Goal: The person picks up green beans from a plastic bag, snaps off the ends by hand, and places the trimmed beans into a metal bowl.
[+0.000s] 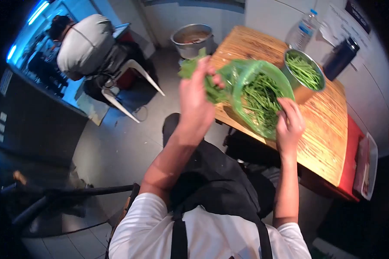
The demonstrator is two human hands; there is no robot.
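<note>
My left hand (199,88) is raised at the left of the table, its fingers closed on green leaves (188,68) that hang out on both sides of it. A green plastic bag (241,88) stands open on the table edge with cut green stems (261,97) inside. My right hand (291,123) is at the right rim of the bag, fingers pinched together; what they hold, if anything, is hidden. Behind the bag to the right, a metal bowl (304,88) holds more green stems (304,71).
The wooden table (324,142) also bears a water bottle (304,30) and a dark flask (341,58). A large metal pot (192,41) stands beyond it. A person (84,47) sits on a white chair (138,71) at the upper left. A white tray (370,168) is at the right.
</note>
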